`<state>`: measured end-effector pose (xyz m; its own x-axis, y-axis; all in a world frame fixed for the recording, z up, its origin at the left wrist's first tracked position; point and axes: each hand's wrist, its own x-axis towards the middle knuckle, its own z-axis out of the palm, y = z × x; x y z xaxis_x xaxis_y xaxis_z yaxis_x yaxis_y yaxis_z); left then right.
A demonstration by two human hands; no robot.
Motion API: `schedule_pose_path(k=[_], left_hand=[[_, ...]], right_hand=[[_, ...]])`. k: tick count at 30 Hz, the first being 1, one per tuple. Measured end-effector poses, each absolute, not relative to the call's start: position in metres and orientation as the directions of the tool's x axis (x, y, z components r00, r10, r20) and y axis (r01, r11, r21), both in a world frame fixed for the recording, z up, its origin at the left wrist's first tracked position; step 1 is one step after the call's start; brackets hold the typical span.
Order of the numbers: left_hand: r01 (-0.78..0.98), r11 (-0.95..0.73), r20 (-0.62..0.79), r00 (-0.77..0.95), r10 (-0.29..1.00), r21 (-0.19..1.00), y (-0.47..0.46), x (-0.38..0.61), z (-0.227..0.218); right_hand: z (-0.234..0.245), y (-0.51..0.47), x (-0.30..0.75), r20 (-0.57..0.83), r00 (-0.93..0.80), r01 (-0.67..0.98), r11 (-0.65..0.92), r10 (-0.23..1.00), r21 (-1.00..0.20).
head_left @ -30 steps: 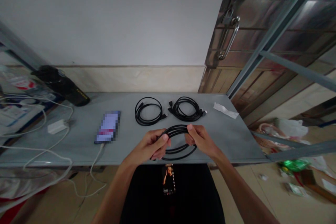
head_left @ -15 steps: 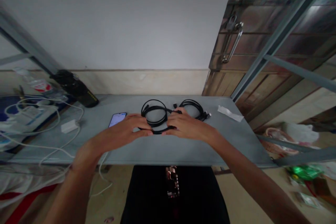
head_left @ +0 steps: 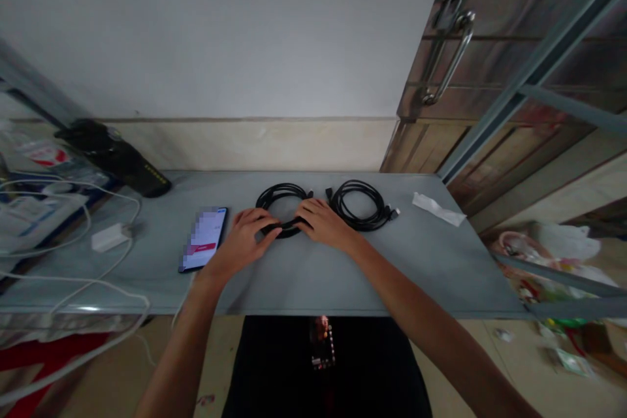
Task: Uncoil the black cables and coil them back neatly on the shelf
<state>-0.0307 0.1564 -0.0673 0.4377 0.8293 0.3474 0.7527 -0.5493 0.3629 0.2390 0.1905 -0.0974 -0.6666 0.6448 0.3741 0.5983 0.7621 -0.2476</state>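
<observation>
A coiled black cable lies on the grey table, with a plug end showing at its upper right. My left hand grips the coil's near left side between thumb and fingers. On its near right side, my right hand has its fingers curled round the loops; part of the coil is hidden beneath them. Close to the right hand rests a second coiled black cable, flat on the table, with connectors at its left and right edges.
A lit phone lies left of my left hand. Further left are a white charger, white cords and a black bottle. A white paper strip lies at the right. The table's front edge runs before my lap.
The loose loops between my hands are now gathered into one rounder coil lying lower on the table. My hands have moved slightly, uncovering the phone and the second coil. The view has shifted.
</observation>
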Motion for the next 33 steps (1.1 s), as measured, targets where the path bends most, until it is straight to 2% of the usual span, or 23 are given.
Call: schedule_pose_path(k=[8, 11, 16, 24, 33], left_hand=[[0.755, -0.594, 0.52, 0.402, 0.754, 0.277, 0.162, 0.019, -0.06], [0.784, -0.58, 0.519, 0.408, 0.751, 0.222, 0.179, 0.029, -0.058], [0.823, -0.545, 0.544, 0.386, 0.745, 0.162, 0.196, 0.023, -0.076], [0.785, -0.564, 0.588, 0.337, 0.735, 0.255, 0.191, 0.01, -0.096], [0.759, -0.593, 0.619, 0.335, 0.71, 0.269, 0.189, 0.016, -0.089]], right_hand=[[-0.102, 0.188, 0.242, 0.498, -0.566, 0.473, 0.754, 0.657, -0.456], [-0.103, 0.19, 0.242, 0.538, -0.512, 0.46, 0.742, 0.67, -0.487], [-0.104, 0.194, 0.241, 0.515, -0.488, 0.474, 0.709, 0.705, -0.522], [-0.101, 0.192, 0.243, 0.505, -0.483, 0.433, 0.697, 0.715, -0.572], [-0.105, 0.193, 0.243, 0.541, -0.465, 0.409, 0.712, 0.701, -0.571]])
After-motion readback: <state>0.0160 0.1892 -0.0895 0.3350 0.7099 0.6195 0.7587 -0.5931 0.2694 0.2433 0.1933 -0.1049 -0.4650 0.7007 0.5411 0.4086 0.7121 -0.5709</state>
